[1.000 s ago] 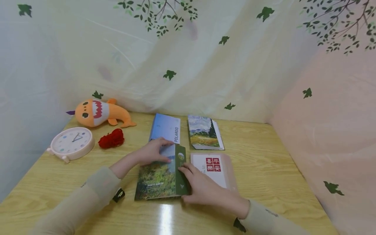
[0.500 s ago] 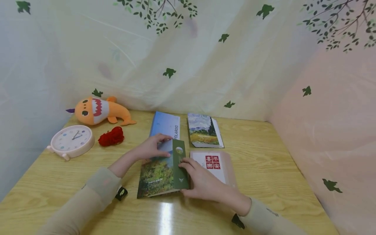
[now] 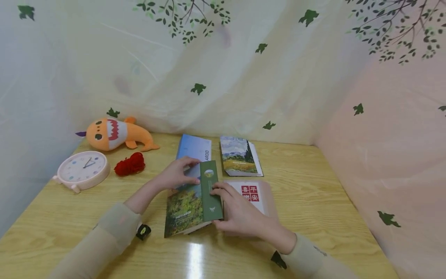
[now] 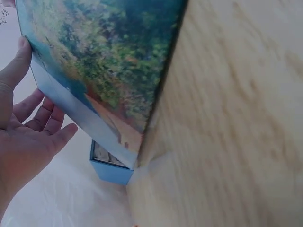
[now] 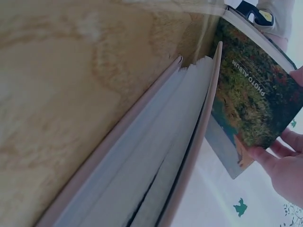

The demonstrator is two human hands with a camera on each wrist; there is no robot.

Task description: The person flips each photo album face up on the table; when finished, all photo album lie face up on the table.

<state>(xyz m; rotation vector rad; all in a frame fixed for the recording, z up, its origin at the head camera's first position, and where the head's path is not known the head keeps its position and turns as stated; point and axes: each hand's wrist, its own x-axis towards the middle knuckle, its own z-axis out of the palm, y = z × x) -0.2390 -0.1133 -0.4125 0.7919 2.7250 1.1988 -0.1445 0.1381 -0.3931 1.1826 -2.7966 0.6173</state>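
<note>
A photo album (image 3: 186, 205) with a painted garden cover and green spine (image 3: 211, 192) leans with its spine side raised off the table, in front of me. My left hand (image 3: 175, 174) holds its top edge, thumb on the cover beside the spine. My right hand (image 3: 240, 207) grips the spine side, fingers on the green strip and thumb at the lower corner. In the left wrist view, the left thumb (image 4: 19, 61) touches the album's edge. In the right wrist view, the album (image 5: 255, 90) stands tilted behind a pink-covered book (image 5: 142, 156).
Behind the album lies a blue Polaroid-labelled box (image 3: 195, 147), partly covered. A landscape-covered book (image 3: 238, 157) lies to its right. The pink book with red characters (image 3: 271, 201) sits under my right hand. At left are a clock (image 3: 83, 170), red yarn (image 3: 130, 164) and an orange plush shark (image 3: 136, 133).
The album's spine side has risen and tilted, so the green spine faces up more. Both hands have moved slightly up and left with it.
</note>
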